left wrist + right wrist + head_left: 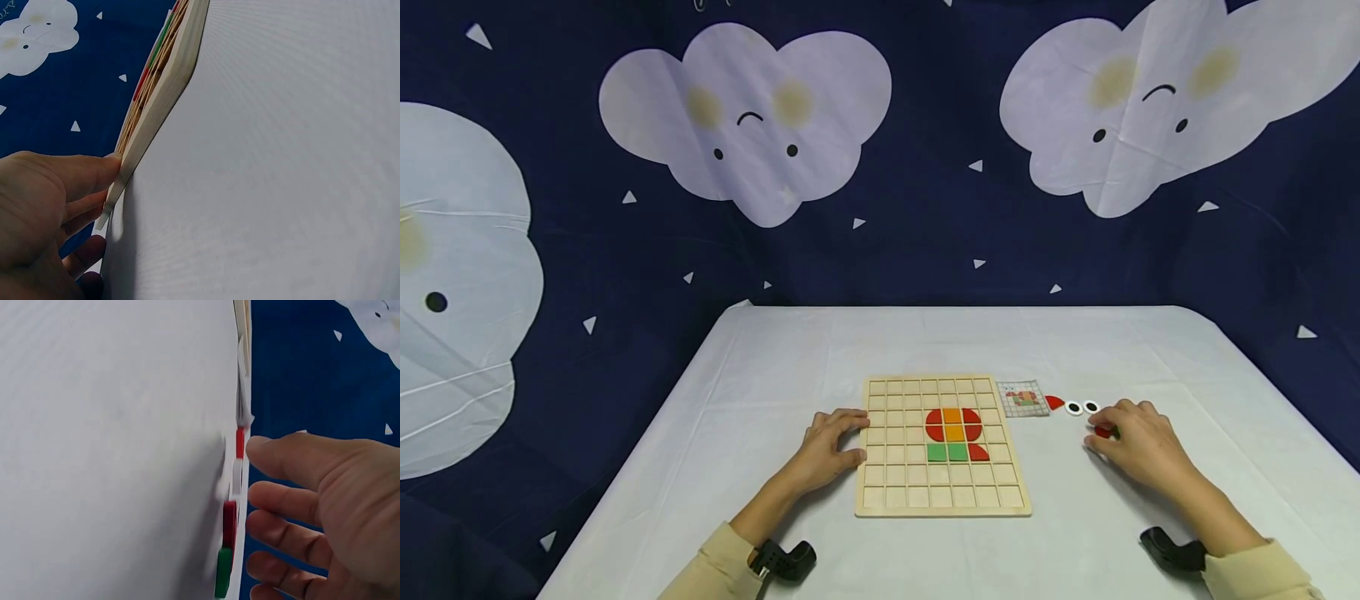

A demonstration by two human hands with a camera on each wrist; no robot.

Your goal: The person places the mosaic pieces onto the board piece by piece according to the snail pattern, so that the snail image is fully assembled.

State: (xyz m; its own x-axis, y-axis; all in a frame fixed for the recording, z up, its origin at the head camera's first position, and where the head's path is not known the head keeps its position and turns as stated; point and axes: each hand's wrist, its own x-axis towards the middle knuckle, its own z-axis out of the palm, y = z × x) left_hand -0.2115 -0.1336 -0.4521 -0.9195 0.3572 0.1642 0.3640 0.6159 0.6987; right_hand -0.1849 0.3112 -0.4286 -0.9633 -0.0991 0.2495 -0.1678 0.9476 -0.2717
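Observation:
A wooden grid board (895,477) lies on the table with red, orange and green pieces set in its cells. My left hand (827,450) rests at the board's left edge, thumb and fingertips spread along the rim. In the left wrist view the thumb (94,175) touches the board's side (169,87). Off to the right, my right hand (1138,442) hovers with loosely bent fingers over a red piece (1102,432) and a green piece (1115,433), partly hiding them. The right wrist view shows the fingers apart beside the red piece (229,522) and green piece (222,575).
A small pattern card (1024,400) lies against the board's right side. Beyond it are a red rounded piece (1054,402) and two white eye pieces (1073,408) in a row. A white cloth (790,350) covers the table, with a dark blue curtain (925,267) behind.

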